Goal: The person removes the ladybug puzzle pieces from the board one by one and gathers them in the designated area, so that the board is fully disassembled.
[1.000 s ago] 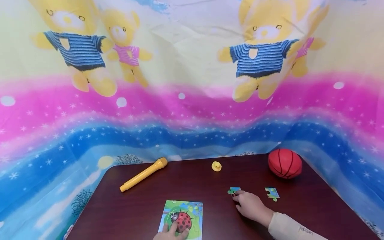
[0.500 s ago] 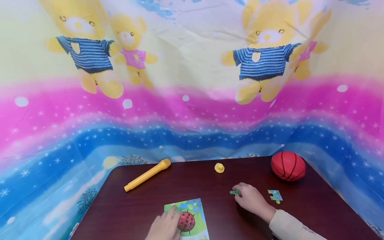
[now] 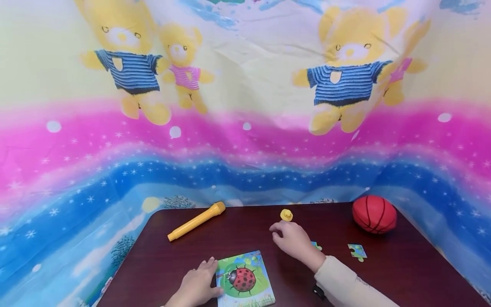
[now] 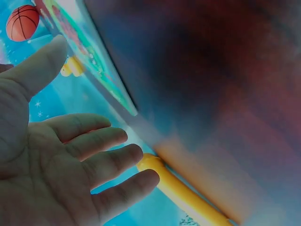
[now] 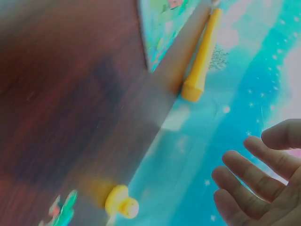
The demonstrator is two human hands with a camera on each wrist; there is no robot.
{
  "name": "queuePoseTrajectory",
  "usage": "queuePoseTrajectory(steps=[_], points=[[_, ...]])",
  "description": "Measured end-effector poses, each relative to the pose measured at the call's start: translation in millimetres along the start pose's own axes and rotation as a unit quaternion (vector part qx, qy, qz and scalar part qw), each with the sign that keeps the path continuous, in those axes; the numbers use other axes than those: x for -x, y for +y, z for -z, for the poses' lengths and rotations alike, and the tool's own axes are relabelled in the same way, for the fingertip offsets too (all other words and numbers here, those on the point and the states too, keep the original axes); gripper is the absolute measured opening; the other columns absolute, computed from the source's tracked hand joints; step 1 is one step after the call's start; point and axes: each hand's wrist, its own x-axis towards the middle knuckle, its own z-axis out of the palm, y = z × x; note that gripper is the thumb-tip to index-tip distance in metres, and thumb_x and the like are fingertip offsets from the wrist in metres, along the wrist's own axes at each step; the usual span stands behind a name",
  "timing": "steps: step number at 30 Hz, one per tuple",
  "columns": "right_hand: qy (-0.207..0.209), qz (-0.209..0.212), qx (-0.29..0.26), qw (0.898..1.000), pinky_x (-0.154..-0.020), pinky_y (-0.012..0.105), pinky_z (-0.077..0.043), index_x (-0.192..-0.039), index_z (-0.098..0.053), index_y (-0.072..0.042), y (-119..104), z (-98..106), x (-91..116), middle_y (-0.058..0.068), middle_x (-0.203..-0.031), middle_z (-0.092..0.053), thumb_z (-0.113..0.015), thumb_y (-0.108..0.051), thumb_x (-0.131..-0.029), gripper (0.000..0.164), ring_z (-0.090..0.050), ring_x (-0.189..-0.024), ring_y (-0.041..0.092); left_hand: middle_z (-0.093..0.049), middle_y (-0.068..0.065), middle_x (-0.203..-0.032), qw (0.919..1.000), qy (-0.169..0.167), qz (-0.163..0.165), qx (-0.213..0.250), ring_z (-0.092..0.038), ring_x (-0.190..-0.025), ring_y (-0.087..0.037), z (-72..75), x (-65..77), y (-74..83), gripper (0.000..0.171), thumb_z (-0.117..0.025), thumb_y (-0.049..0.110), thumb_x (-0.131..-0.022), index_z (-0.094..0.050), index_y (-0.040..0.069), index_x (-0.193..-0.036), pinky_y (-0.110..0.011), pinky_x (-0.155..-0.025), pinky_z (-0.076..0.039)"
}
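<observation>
A square ladybug picture puzzle (image 3: 243, 279) lies on the dark table at front centre. My left hand (image 3: 195, 285) is at its left edge, fingers spread and thumb tip right by the border. In the left wrist view that palm holds nothing. My right hand (image 3: 293, 241) hovers over the table below the yellow duck (image 3: 286, 215), its fingers loosely bent around nothing, as the right wrist view shows. A green and blue jigsaw piece (image 3: 316, 245) shows partly behind the right hand, which hides the rest. Another jigsaw piece (image 3: 358, 251) lies flat farther right.
A yellow toy microphone (image 3: 196, 221) lies slanted at the back left of the table. At the back right corner sits a red toy basketball (image 3: 374, 214). A curtain printed with bears (image 3: 245, 162) hangs right behind the table's far edge.
My right hand has let go of the jigsaw piece it pinched and moved left toward the duck. My left hand has slid off the picture to its left edge; the puzzle has turned slightly.
</observation>
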Motion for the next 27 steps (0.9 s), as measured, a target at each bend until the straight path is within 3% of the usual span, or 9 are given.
queuePoseTrajectory(steps=[4, 9, 13, 16, 21, 24, 27], points=[[-0.020, 0.017, -0.016, 1.000, -0.058, 0.023, -0.045, -0.093, -0.073, -0.019, -12, -18, -4, -0.006, -0.088, -0.066, -0.066, -0.017, -0.085, 0.011, -0.050, -0.062, 0.000, -0.047, -0.019, -0.139, 1.0000, -0.002, 0.001, -0.009, -0.044, -0.125, -0.042, -5.4, 3.6, -1.6, 0.080, -0.075, 0.048, -0.073, -0.051, 0.000, -0.133, -0.062, -0.091, -0.039], [-0.055, 0.043, -0.006, 0.998, -0.055, 0.024, -0.046, -0.092, -0.075, -0.016, -26, -44, -5, -0.003, -0.088, -0.069, -0.068, -0.015, -0.082, 0.013, -0.058, -0.069, 0.008, -0.051, -0.017, -0.136, 0.9997, 0.002, -0.001, -0.025, -0.046, -0.125, -0.039, -6.6, 6.1, -0.1, 0.078, -0.074, 0.051, -0.073, -0.055, 0.002, -0.131, -0.060, -0.091, -0.040], [-0.128, 0.035, -0.006, 0.991, -0.045, 0.025, -0.039, -0.107, -0.072, -0.013, -38, -62, -4, 0.002, -0.100, -0.070, -0.068, -0.017, -0.079, 0.028, -0.060, -0.071, 0.013, -0.052, -0.017, -0.135, 0.9996, -0.001, 0.014, -0.026, -0.045, -0.126, -0.040, -8.7, 7.2, 0.0, 0.078, -0.075, 0.052, -0.072, -0.056, 0.002, -0.129, -0.060, -0.092, -0.039], [-0.171, 0.026, 0.012, 0.985, -0.047, 0.026, -0.039, -0.115, -0.068, -0.014, -41, -73, -4, 0.003, -0.105, -0.069, -0.071, -0.023, -0.077, 0.039, -0.061, -0.076, 0.014, -0.052, -0.017, -0.135, 0.9994, -0.003, 0.022, -0.025, -0.044, -0.126, -0.040, -10.4, 6.2, 0.3, 0.080, -0.075, 0.053, -0.071, -0.056, 0.002, -0.130, -0.060, -0.091, -0.040], [-0.203, 0.019, 0.042, 0.978, -0.051, 0.028, -0.042, -0.116, -0.068, -0.016, -41, -87, 0, -0.001, -0.100, -0.070, -0.074, -0.035, -0.075, 0.046, -0.060, -0.079, 0.010, -0.051, -0.017, -0.136, 0.9993, -0.008, 0.020, -0.032, -0.044, -0.127, -0.040, -12.4, 5.8, 1.3, 0.082, -0.075, 0.055, -0.070, -0.055, 0.005, -0.131, -0.060, -0.091, -0.040], [-0.207, 0.035, 0.053, 0.976, -0.050, 0.027, -0.039, -0.109, -0.070, -0.017, -40, -91, 2, -0.005, -0.089, -0.068, -0.074, -0.039, -0.075, 0.040, -0.054, -0.069, 0.006, -0.050, -0.017, -0.137, 0.9989, -0.020, 0.029, -0.030, -0.041, -0.129, -0.040, -10.8, 3.5, 2.2, 0.082, -0.075, 0.056, -0.069, -0.055, 0.008, -0.132, -0.060, -0.091, -0.040], [-0.201, 0.053, 0.060, 0.976, -0.049, 0.027, -0.033, -0.085, -0.068, -0.016, -42, -93, 2, -0.009, -0.070, -0.059, -0.073, -0.039, -0.076, 0.024, -0.044, -0.060, 0.007, -0.050, -0.016, -0.137, 0.9983, -0.024, 0.041, -0.033, -0.040, -0.130, -0.040, -8.5, 1.9, 3.5, 0.081, -0.076, 0.055, -0.067, -0.057, 0.010, -0.131, -0.060, -0.091, -0.040]])
